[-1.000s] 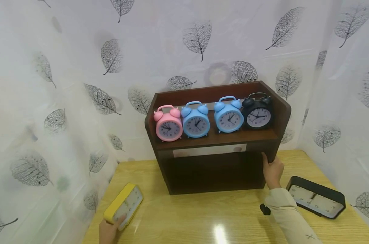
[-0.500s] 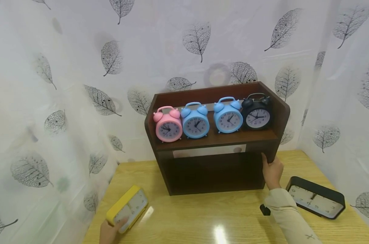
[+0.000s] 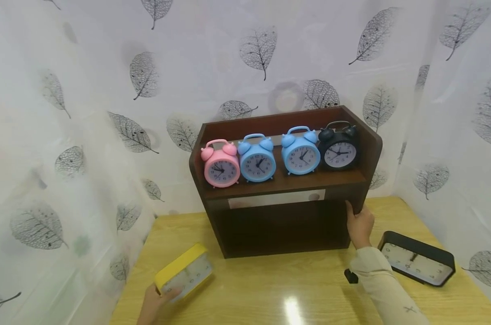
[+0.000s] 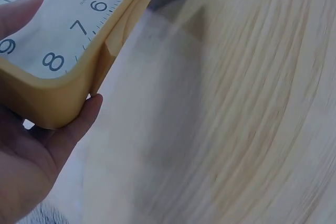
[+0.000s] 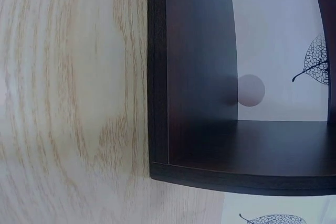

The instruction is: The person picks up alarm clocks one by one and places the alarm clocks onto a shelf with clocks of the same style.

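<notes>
My left hand (image 3: 153,300) grips a yellow rectangular alarm clock (image 3: 184,274) by its lower left end, left of the dark brown shelf (image 3: 288,187). In the left wrist view the thumb lies over the white dial of this clock (image 4: 63,30), and a fingertip presses its underside edge; it is held tilted over the table. My right hand (image 3: 360,228) holds the shelf's right side panel, thumb on the inner face and the other fingers behind it. The right wrist view shows the shelf's lower compartment (image 5: 202,66), without the hand.
On the upper board stand a pink twin-bell clock (image 3: 222,174), two blue ones (image 3: 257,168) and a black one (image 3: 339,155). A black rectangular clock (image 3: 417,258) lies right of the shelf. A small black object (image 3: 351,276) sits beside the right sleeve. Leaf-patterned curtains surround the wooden table (image 3: 245,289).
My left hand has carried the yellow clock rightward and slightly up in the head view, nearer the shelf. The right hand keeps its hold on the side panel; the whole view has shifted slightly.
</notes>
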Demonstrator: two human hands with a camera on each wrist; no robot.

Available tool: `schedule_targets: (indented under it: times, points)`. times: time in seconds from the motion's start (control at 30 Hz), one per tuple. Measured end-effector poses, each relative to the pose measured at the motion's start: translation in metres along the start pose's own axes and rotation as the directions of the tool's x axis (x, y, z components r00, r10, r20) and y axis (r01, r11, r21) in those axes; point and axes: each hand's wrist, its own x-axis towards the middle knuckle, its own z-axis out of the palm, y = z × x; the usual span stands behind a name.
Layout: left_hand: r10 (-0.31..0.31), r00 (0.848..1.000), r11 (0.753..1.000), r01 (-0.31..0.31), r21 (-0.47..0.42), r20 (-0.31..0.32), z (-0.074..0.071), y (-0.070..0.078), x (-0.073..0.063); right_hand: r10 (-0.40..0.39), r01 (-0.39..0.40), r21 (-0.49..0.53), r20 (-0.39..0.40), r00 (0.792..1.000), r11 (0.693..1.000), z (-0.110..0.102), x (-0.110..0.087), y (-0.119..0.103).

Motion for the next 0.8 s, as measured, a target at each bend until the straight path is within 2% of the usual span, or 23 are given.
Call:
schedule_targets:
  times: [0.17, 0.27, 0.33, 0.47, 0.5, 0.7, 0.8]
  points:
    - [0.04, 0.993, 0.995, -0.029, -0.097, 0.112, 0.025, 0.017, -0.004, 0.009, -0.009, 0.004, -0.005, 1.0, 1.0, 0.001, 0.001, 0.0]
    - [0.086, 0.975, 0.99, -0.06, -0.13, 0.204, 0.039, 0.028, -0.003, 0.006, -0.006, 0.011, -0.006, 1.0, 1.0, 0.0, 0.001, -0.001]
    - [0.135, 0.953, 0.985, -0.098, -0.145, 0.27, 0.048, 0.035, 0.0, 0.008, -0.008, 0.016, -0.007, 1.0, 1.0, 0.0, 0.001, -0.001]
    - [0.215, 0.901, 0.969, -0.147, -0.2, 0.378, 0.066, 0.048, 0.011, 0.016, -0.016, 0.009, -0.005, 1.0, 1.0, -0.001, 0.001, -0.001]
    - [0.224, 0.891, 0.967, -0.152, -0.204, 0.395, 0.07, 0.052, 0.013, 0.014, -0.014, 0.007, -0.005, 1.0, 1.0, -0.001, 0.001, -0.001]
    - [0.268, 0.859, 0.959, -0.192, -0.21, 0.436, 0.096, 0.072, 0.027, 0.003, -0.003, 0.004, -0.013, 1.0, 1.0, -0.001, 0.001, -0.002]
    - [0.328, 0.82, 0.941, -0.236, -0.244, 0.469, 0.108, 0.081, 0.034, 0.003, -0.003, 0.007, -0.013, 1.0, 1.0, -0.001, 0.0, -0.003]
